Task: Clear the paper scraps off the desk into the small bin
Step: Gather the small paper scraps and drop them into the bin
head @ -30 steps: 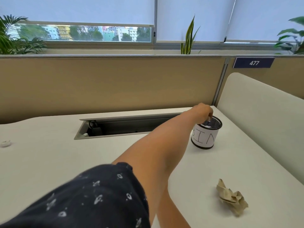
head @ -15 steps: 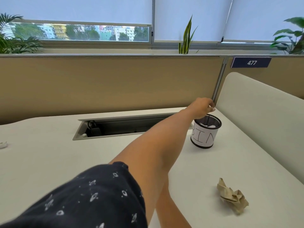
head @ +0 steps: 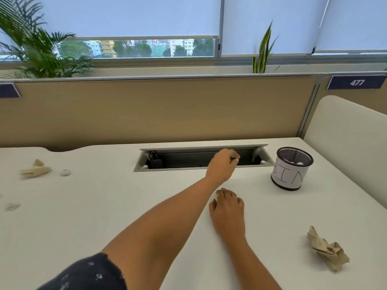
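While reaching past the cable tray [head: 201, 159], risk nudging scraps [head: 35, 169] off the worktop [head: 104, 206]; left hand [head: 222, 166] fingers [head: 234, 160] curled, possibly empty, right hand [head: 227, 210] flat at six o'clock.

A white desk [head: 83, 206] stands against a beige partition [head: 159, 109], which I take as the landmark. In the desk, just before the partition, there is an open cable tray [head: 201, 159]. On the partition's right end hangs a blue sign [head: 357, 82] with 477. Right of the partition stands a cream divider [head: 345, 139]. Behind the partition are windows [head: 146, 48] with lowered blinds [head: 129, 15], a palm plant [head: 41, 53] and a snake plant [head: 262, 51]. Soft daylight comes in.
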Demonstrator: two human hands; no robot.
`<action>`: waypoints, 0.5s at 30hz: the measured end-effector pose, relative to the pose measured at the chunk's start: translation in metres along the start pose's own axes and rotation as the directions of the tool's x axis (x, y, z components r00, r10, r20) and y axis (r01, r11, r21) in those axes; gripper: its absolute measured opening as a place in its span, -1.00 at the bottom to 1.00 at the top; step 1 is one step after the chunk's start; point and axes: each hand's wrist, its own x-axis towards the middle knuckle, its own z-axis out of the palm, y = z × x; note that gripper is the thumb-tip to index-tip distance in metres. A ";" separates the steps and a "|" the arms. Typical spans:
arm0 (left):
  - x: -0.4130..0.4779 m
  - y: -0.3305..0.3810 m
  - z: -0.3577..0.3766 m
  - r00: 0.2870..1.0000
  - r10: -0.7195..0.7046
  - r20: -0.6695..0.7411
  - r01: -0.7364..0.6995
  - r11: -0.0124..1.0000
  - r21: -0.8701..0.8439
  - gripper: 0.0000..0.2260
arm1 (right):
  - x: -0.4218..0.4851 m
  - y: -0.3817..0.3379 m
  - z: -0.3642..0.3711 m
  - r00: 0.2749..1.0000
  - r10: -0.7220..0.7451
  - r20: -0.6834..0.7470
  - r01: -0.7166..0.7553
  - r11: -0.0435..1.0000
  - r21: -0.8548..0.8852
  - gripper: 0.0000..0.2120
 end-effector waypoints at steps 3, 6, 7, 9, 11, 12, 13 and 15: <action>-0.042 -0.032 -0.016 0.986 -0.145 -0.077 0.145 0.989 -0.012 -0.80 | -0.008 -0.006 0.002 1.000 -0.001 -0.015 0.001 1.000 -0.002 -0.60; -0.084 -0.060 -0.041 0.954 -0.261 -0.150 0.267 0.963 0.027 -0.80 | -0.022 -0.012 0.001 0.999 -0.038 -0.038 0.037 0.999 -0.012 -0.63; -0.100 -0.070 -0.051 0.945 -0.282 -0.165 0.295 0.954 0.058 -0.81 | -0.027 -0.013 0.001 0.998 -0.043 -0.036 0.043 0.999 -0.013 -0.63; -0.133 -0.088 -0.073 0.930 -0.310 -0.198 0.337 0.934 0.118 -0.82 | -0.039 -0.016 -0.001 0.998 -0.051 -0.034 0.050 0.998 -0.033 -0.63; -0.166 -0.105 -0.094 0.912 -0.332 -0.241 0.375 0.913 0.161 -0.83 | -0.049 -0.019 -0.002 0.998 -0.061 -0.033 0.059 0.996 -0.060 -0.62; -0.183 -0.112 -0.104 0.902 -0.343 -0.263 0.395 0.902 0.176 -0.83 | -0.054 -0.021 -0.002 0.998 -0.062 -0.033 0.060 0.995 -0.078 -0.62; -0.200 -0.117 -0.115 0.889 -0.357 -0.286 0.416 0.891 0.182 -0.84 | -0.059 -0.023 -0.003 0.998 -0.059 -0.029 0.056 0.994 -0.090 -0.62; -0.234 -0.128 -0.135 0.853 -0.392 -0.344 0.466 0.870 0.164 -0.84 | -0.068 -0.027 -0.005 0.998 -0.054 -0.021 0.052 0.994 -0.097 -0.62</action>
